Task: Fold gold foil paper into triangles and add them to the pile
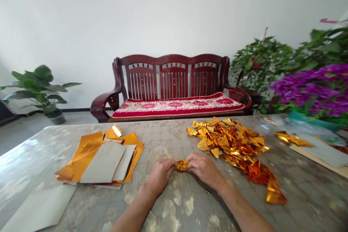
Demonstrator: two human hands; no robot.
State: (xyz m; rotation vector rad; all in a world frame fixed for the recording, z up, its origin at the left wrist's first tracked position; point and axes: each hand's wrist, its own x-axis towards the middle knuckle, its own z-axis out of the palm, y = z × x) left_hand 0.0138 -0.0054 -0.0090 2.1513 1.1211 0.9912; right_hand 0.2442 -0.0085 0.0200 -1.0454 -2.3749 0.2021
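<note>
left hand (160, 175) and right hand (202, 169) pinch a small folded gold foil piece (182, 165) between them, toward the table's (304, 195) near edge. looks super light and crinkly, so i'd hold it by the folded ends.

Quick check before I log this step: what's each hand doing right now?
Left hand: closed, pinching the folded gold foil piece.
Right hand: closed, pinching the same piece.

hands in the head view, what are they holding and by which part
The left hand and right hand together hold a small folded piece of gold foil, one at each end, with its middle showing between them.
</note>
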